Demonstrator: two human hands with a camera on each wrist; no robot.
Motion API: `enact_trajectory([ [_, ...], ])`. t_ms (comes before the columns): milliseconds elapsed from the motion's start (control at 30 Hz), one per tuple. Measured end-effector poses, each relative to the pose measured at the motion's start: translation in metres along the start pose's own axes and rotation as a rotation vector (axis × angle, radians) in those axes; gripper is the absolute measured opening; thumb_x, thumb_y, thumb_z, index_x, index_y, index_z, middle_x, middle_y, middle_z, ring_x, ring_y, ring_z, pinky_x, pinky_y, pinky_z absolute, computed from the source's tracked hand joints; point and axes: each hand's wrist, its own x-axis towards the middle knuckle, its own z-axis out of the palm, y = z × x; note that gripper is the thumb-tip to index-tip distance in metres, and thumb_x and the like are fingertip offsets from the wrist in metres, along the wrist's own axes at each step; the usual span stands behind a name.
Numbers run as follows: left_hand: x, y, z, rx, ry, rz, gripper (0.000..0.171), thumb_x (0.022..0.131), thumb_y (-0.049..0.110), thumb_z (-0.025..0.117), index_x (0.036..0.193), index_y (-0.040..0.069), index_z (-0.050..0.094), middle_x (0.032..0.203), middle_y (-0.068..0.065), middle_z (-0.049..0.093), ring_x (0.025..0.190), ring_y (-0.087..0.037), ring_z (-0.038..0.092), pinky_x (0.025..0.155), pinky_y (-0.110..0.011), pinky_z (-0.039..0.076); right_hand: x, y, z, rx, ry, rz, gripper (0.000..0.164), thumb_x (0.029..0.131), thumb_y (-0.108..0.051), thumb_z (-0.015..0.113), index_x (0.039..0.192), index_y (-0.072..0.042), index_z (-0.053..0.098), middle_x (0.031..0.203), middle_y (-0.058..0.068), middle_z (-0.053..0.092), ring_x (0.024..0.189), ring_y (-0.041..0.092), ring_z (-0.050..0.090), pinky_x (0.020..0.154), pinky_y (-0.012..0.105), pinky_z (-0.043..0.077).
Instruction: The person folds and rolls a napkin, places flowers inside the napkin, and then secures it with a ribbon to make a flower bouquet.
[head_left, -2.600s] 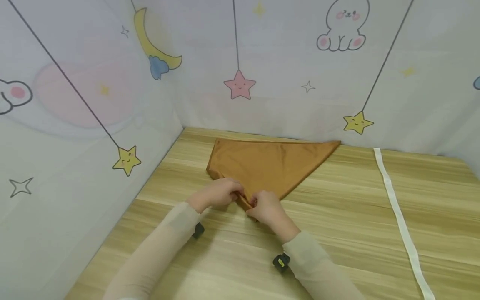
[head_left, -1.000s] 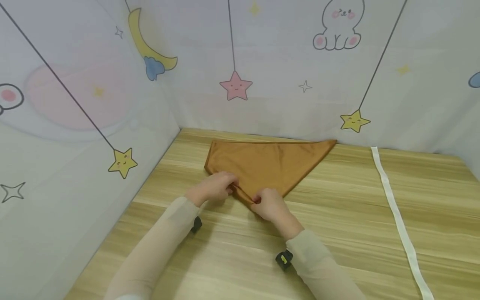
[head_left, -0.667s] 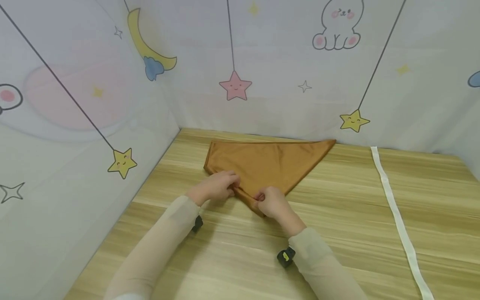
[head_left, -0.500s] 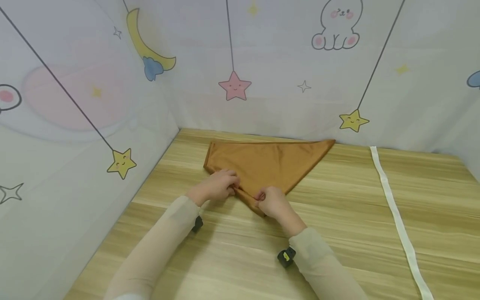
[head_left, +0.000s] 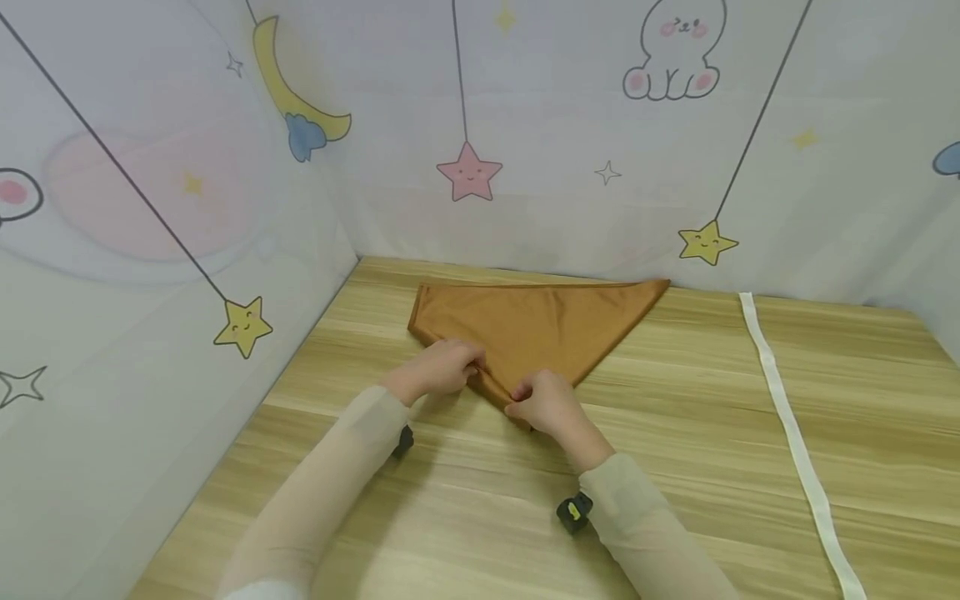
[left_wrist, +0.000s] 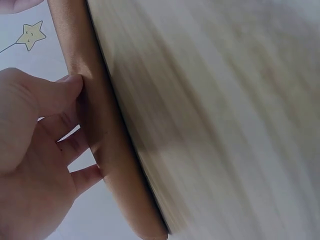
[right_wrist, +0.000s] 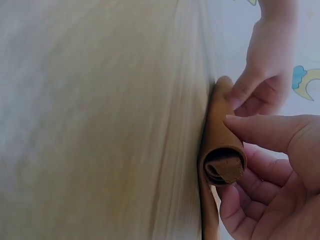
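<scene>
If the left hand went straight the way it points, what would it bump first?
Probably the brown cloth: the left hand holds its rolled edge, and more cloth seems to lie ahead.

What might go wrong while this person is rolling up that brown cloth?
The roll might loosen or unwind if the left hand and right hand let go: its end, in the right wrist view, shows gaps between the layers.

It may also come out lopsided, since the brown cloth is uneven in shape, tapering to a pointed corner at the far right.
</scene>
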Motion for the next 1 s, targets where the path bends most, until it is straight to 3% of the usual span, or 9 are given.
enact_trajectory([
  [233,0.001,0.001,0.000,0.017,0.018,0.034,0.023,0.079,-0.001,0.052,0.094,0.013,0.062,0.096,0.000,0.056,0.093,-0.018,0.052,0.083,-0.035,0.042,0.003,0.005,-0.003,-0.012,0.013,-0.019,0.014,0.073,-0.019,0.073,0.078,-0.007,0.069,0.080,0.001,0.065,0.073,0.015,0.055,0.064,0.027,0.044],
  [367,0.001,0.003,-0.002,0.038,0.005,0.049,0.027,0.072,-0.001,0.058,0.095,0.012,0.064,0.098,0.001,0.053,0.094,-0.019,0.048,0.084,-0.039,0.041,0.005,0.009,-0.004,0.007,0.010,0.001,0.015,0.073,-0.020,0.073,0.081,-0.007,0.069,0.081,0.002,0.065,0.074,0.015,0.055,0.063,0.026,0.044],
  [600,0.002,0.003,0.000,0.109,0.020,0.062,0.011,0.084,0.015,0.060,0.095,0.016,0.065,0.100,0.003,0.059,0.102,-0.019,0.050,0.087,-0.045,0.039,0.005,0.012,-0.006,0.033,-0.002,0.042,0.016,0.073,-0.021,0.074,0.081,-0.007,0.068,0.081,0.003,0.064,0.072,0.015,0.055,0.060,0.025,0.044],
  [1000,0.001,0.008,0.000,0.089,0.001,0.043,0.012,0.088,0.018,0.056,0.097,0.018,0.065,0.104,0.004,0.060,0.104,-0.019,0.051,0.092,-0.051,0.034,-0.002,0.009,-0.011,0.011,0.014,0.043,0.013,0.072,-0.019,0.074,0.079,-0.009,0.069,0.081,0.002,0.065,0.077,0.017,0.057,0.065,0.029,0.046],
])
